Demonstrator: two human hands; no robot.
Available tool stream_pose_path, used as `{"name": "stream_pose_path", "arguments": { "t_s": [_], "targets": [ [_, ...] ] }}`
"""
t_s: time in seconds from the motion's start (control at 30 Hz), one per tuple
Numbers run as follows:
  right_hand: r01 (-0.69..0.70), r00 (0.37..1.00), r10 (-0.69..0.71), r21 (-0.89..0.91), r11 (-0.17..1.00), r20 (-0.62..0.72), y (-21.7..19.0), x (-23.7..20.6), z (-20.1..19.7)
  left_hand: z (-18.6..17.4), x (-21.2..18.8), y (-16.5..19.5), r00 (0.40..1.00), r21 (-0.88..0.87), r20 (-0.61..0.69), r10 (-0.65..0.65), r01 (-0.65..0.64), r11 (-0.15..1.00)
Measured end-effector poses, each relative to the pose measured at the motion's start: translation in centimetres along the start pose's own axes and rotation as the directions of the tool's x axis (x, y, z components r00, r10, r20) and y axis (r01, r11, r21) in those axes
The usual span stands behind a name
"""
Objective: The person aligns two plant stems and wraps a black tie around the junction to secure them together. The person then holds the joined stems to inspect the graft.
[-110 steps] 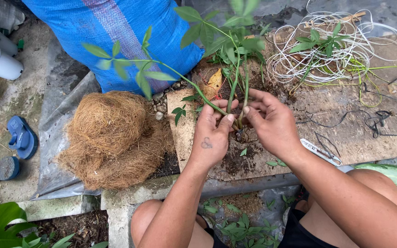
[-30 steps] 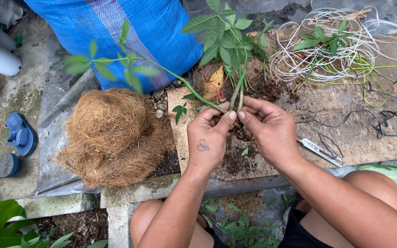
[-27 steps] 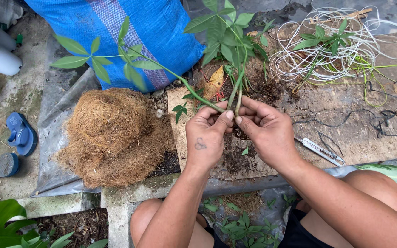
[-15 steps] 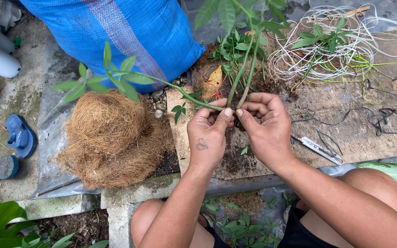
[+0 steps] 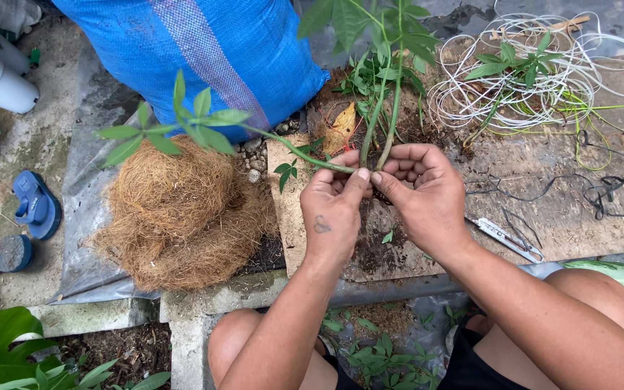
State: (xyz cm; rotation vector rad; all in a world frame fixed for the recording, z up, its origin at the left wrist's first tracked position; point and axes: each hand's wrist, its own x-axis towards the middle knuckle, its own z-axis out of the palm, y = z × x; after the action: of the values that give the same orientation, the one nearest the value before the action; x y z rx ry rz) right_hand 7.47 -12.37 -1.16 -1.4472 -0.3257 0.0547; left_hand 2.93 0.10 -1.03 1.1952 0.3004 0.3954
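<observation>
Head view | left hand (image 5: 334,217) and right hand (image 5: 420,195) pinched together on green stems (image 5: 384,119) at centre, bunching them upright | coir heap (image 5: 178,213) at 9 o'clock | wire coil (image 5: 536,79) at 2 o'clock

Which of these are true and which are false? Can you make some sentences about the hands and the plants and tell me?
1. Both hands, the left hand and the right hand, hold the green plant stems. True.
2. The heap of brown coconut fibre lies beside the left hand. True.
3. The big sack behind the fibre is red. False: it is blue.
4. The coil of white cord hangs on the right hand. False: it lies on the ground beyond it, apart.
5. A small pair of snips lies near the right wrist. True.
</observation>
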Motion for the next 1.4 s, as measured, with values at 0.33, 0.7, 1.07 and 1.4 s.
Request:
{"name": "stream_pose_path", "arguments": {
  "t_s": [0.33, 0.7, 1.07, 1.4],
  "targets": [
    [0.038, 0.997, -0.040, 0.035, 0.999, 0.067, -0.8, 0.0, -0.3, -0.9, 0.3, 0.2, 0.989, -0.214, 0.141, -0.050, 0.079, 0.974],
    [-0.140, 0.990, 0.136, 0.131, 0.981, 0.039, -0.8, 0.9, -0.9, 0.1, -0.2, 1.1, 0.996, 0.130, 0.093, -0.011, -0.001, 0.992],
    [-0.181, 0.983, 0.174, 0.144, 0.973, 0.063, -1.1, 1.2, -0.9, 0.1, 0.0, 1.0, 0.994, 0.127, 0.074, -0.075, 0.066, 0.990],
    [-0.101, 0.995, 0.104, -0.185, 0.977, 0.007, -1.7, 0.6, -0.4, 0.2, 0.6, 1.1, 0.992, 0.156, 0.017, -0.126, 0.122, 0.980]
  ]
}}
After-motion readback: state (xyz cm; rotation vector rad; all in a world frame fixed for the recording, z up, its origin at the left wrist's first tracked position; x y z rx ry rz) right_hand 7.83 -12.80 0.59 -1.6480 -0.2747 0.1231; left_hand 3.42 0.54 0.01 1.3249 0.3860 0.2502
